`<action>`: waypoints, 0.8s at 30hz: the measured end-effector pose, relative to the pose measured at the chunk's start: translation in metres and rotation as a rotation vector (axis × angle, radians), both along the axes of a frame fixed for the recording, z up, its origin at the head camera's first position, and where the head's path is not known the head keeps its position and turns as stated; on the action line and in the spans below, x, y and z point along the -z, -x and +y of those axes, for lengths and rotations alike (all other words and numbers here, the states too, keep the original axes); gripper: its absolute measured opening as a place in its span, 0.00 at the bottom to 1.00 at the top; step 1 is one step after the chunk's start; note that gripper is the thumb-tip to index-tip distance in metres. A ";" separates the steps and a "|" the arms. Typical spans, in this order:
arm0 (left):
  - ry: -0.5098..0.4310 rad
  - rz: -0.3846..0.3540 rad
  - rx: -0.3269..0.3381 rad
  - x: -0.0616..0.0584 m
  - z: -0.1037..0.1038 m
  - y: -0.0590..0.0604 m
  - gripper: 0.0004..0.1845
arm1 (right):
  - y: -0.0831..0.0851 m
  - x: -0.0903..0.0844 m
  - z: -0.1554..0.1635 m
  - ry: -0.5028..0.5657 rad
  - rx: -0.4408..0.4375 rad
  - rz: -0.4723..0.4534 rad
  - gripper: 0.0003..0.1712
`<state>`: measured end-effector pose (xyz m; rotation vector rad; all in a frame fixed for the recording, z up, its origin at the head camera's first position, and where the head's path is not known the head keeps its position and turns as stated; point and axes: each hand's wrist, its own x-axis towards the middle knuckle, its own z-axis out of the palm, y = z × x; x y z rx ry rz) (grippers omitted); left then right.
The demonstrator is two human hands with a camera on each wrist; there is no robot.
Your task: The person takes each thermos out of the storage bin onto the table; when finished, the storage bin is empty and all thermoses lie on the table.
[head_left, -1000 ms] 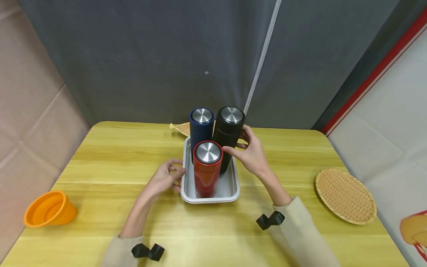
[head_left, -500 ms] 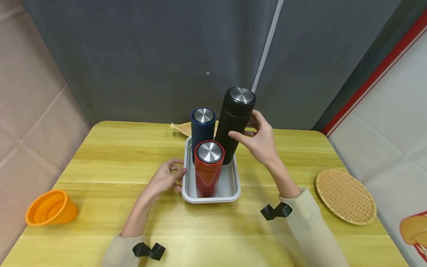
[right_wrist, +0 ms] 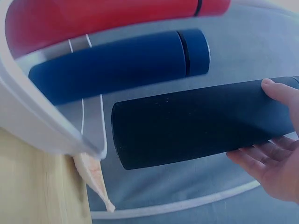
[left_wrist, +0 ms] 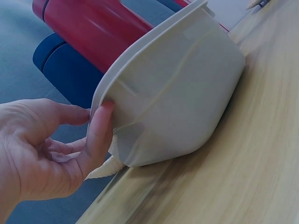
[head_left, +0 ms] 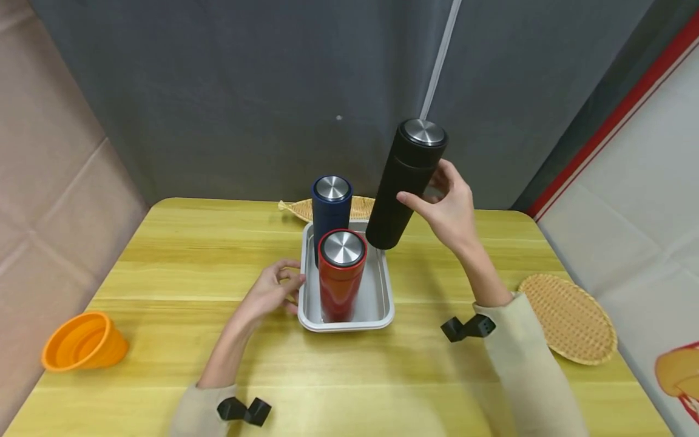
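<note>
My right hand (head_left: 450,209) grips a black thermos bottle (head_left: 401,188), thumb on the near side and fingers around the far side. The bottle leans to the right, its base just above the right rim of a light grey bin (head_left: 377,321). A red thermos (head_left: 341,285) and a dark blue thermos (head_left: 331,212) stand upright in that bin. At the bin's left side, my left hand (head_left: 271,288) pinches the rim; in the left wrist view one fingertip (left_wrist: 107,106) lies on the outer wall below it. The right wrist view shows the black thermos (right_wrist: 187,128) apart from the blue one (right_wrist: 121,65).
An orange cup (head_left: 84,343) lies tipped on its side at the table's left. On the right is an oval woven tray (head_left: 568,321), partly behind the right sleeve. Another woven piece (head_left: 297,209) lies behind the bin. A grey curtain (head_left: 246,109) hangs along the table's far edge.
My right hand has lifted the black thermos up and to the right, out of the bin, tilting it. The left hand, the bin and the other two bottles have stayed in place.
</note>
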<state>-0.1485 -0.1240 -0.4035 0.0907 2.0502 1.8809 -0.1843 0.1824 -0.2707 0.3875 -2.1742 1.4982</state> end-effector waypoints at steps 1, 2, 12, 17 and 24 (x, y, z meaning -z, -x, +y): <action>-0.002 0.001 0.002 0.000 0.000 0.000 0.22 | 0.001 0.000 0.003 -0.004 0.011 0.001 0.35; -0.002 0.002 0.003 0.000 0.000 0.000 0.22 | 0.002 0.000 0.005 -0.008 0.021 0.000 0.35; 0.005 0.012 -0.024 -0.002 0.000 -0.002 0.23 | 0.011 0.019 0.028 -0.021 0.090 -0.090 0.40; 0.006 0.015 -0.026 -0.003 -0.001 -0.003 0.23 | 0.020 0.045 0.034 -0.036 0.100 -0.166 0.40; 0.000 0.007 -0.020 -0.003 0.001 -0.005 0.23 | 0.029 0.072 0.037 -0.053 0.091 -0.248 0.41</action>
